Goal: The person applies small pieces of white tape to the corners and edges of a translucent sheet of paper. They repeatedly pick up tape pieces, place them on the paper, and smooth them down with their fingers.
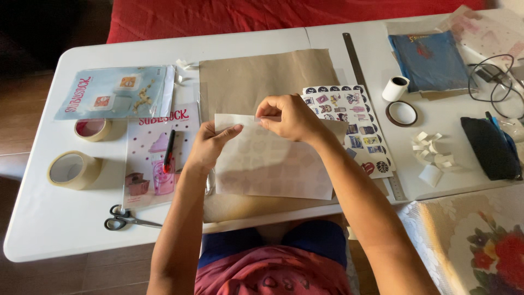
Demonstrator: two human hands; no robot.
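Left hand: the left hand (207, 146) pinched the left edge of a pale sheet (270, 164), thumb on top, fingers closed under it.
Right hand: the right hand (289, 117) nipped the sheet's far edge near the middle, fingertips drawn tight together as if picking at a thin layer there.
Sheet: translucent, with faint rows of shapes showing through; it lay near the table's (54, 224) near edge, over brown paper (262, 76), its far-left corner lifted between the hands.
Doing it well: by my judgement, the left hand should have kept the sheet taut and flat while the right peeled slowly and low from the edge, so nothing creased or tore.
Right of the hands: a sticker sheet (352, 123) of small coloured pictures lay touching the pale sheet, with a metal ruler (355, 63) running far to near beside it.
Further right: a white roll (395, 88), a thin tape ring (402, 113), curled white strips (431, 155), a dark pouch (488, 147) and a blue cloth (431, 60).
Left of the hands: a printed packet (155, 175) with a red-and-black pen (168, 150) on it, and a second packet (114, 93) further off.
Far left: two tape rolls (73, 169).
Near left: black scissors (128, 218).
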